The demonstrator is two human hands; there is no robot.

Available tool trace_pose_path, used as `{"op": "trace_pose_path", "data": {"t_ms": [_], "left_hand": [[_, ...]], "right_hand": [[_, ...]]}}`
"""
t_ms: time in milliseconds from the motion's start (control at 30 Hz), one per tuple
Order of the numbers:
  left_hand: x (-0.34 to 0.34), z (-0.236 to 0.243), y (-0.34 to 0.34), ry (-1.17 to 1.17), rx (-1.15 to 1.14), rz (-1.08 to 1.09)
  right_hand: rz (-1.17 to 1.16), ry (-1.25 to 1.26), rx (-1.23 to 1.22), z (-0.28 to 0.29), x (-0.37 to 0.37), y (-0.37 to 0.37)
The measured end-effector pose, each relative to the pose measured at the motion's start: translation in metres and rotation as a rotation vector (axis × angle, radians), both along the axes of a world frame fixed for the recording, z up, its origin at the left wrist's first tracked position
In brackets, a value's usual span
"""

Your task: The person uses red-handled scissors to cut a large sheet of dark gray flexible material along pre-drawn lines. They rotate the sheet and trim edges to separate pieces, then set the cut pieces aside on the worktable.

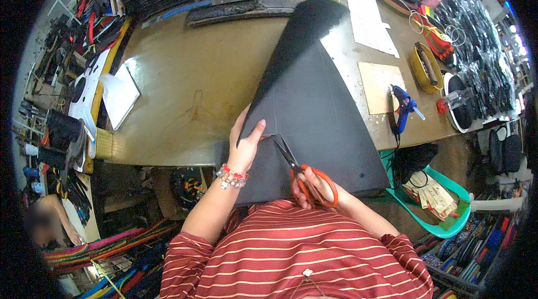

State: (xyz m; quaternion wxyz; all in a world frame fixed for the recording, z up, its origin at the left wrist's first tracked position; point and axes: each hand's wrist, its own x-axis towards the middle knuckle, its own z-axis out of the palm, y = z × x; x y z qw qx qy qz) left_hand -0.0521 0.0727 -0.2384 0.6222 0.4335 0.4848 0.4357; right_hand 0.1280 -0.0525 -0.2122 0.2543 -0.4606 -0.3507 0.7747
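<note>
A large black sheet (319, 108) lies over the near part of the table, its far left side curled up and its near part hanging past the edge. My left hand (244, 145) grips the sheet's left part, thumb on top and fingers beneath. In my right hand (311, 184) is a pair of scissors (320, 178) with orange handles, my fingers through the loops. The dark blades point up and left, slightly parted, at a slit in the sheet beside my left thumb. Thin pale lines run across the black surface.
On the brown table (185, 86) are a blue glue gun (402, 108), a tan board (378, 83), white paper sheets (370, 21) and a yellow basket (423, 69). A green plastic chair (460, 218) stands right. Another person's arm (64, 218) shows at lower left.
</note>
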Motion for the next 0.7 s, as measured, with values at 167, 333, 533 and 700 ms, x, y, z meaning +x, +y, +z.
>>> {"op": "trace_pose_path", "data": {"t_ms": [167,333,533,700], "left_hand": [[0.004,0.001,-0.001,-0.405,-0.102,0.099],[0.002,0.002,-0.002,-0.536,-0.253,0.161],[0.008,0.009,-0.01,-0.439,0.003,0.276],[-0.036,0.034,0.027,0.413,0.579,0.15]], "right_hand": [[-0.073,0.139,-0.045,0.001,-0.01,0.012],[-0.041,0.373,-0.144,0.004,-0.006,0.019],[-0.164,0.295,-0.201,-0.005,-0.004,0.028],[-0.21,0.109,-0.059,-0.007,-0.003,0.023]]}}
